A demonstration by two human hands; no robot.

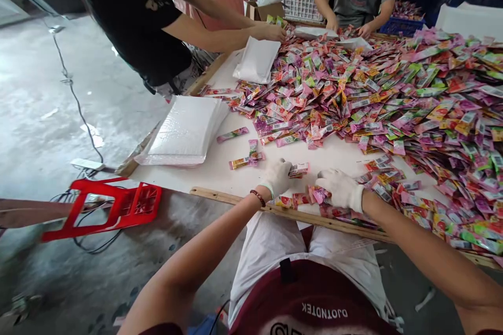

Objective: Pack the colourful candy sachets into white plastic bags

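Both of my hands wear white gloves and work low over the white tabletop at its near edge. My left hand [277, 178] is closed on a small stack of stick sachets [299, 169], whose ends stick out to its right. To its right, my right hand [340, 189] has its fingers curled over pink and orange sachets [319, 194], which show below the fingertips. Its palm side is hidden. A few loose sachets [239, 163] lie left of my left hand. Beyond both hands spreads a large heap of colourful sachets [334, 97].
A stack of white bubble mailers [184, 128] lies on the left of the table. A wooden strip [220, 195] edges the near side. A red plastic stool [113, 207] stands on the floor. Across the table, two people handle things near white pouches [259, 60].
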